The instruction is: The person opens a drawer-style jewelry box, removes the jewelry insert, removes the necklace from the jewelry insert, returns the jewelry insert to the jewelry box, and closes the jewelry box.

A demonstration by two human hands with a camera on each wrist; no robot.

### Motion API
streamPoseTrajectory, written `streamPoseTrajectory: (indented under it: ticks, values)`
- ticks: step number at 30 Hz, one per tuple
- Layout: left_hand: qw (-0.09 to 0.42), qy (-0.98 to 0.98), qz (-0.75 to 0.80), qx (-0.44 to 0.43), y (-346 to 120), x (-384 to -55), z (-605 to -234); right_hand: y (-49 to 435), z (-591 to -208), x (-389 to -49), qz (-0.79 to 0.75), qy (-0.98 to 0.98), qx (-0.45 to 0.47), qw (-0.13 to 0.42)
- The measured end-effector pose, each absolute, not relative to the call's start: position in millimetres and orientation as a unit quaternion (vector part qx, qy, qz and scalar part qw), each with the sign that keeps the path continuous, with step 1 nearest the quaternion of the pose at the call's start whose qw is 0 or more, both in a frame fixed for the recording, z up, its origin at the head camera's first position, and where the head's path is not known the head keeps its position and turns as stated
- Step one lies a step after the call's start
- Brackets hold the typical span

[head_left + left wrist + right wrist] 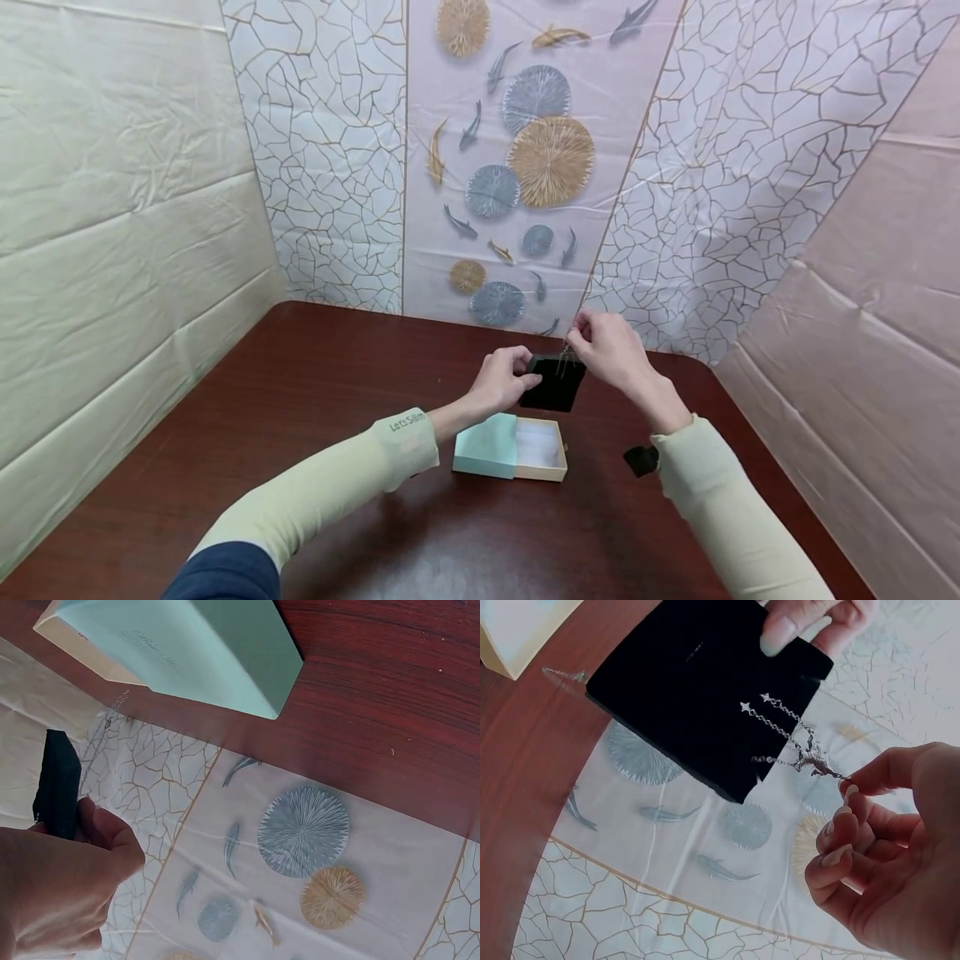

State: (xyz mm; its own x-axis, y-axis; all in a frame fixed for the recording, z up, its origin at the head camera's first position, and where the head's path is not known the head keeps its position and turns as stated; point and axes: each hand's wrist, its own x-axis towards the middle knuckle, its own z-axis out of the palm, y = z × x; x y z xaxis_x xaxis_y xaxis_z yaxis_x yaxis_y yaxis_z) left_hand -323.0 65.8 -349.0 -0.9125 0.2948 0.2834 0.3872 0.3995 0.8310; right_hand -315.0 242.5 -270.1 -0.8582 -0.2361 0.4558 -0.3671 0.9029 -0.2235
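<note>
Right-hand grip pinches a silver chain ornament between thumb and fingertips, its star-tipped strands against a black pad that the left-hand grip clasps by the opposite side, thumb across its face. Both work above a glossy red-brown counter. Beyond them rises a backdrop of fish and round discs; pale drapes close off either side. Just below the pad, nearer the wearer, sits a mint-green box, its cream drawer partly out toward the right, showing white lining. The counter's far edge runs close behind both grips; wood stretches broadly left of the left-hand grip, more narrowly right of the other. Most left-hand fingers are hidden behind the pad, whose tiny print is illegible; the ornament's full shape is hard to make out.
</note>
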Motion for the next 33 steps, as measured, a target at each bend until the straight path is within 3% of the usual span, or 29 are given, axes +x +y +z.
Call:
streamPoseTrajectory:
  ticks: [33]
  values:
    - [0.007, -0.804, -0.552, -0.219, 63.2, -321.9, -363.7, 268.9, -263.2, -323.0, 0.183, -0.931, 0.139, 0.284]
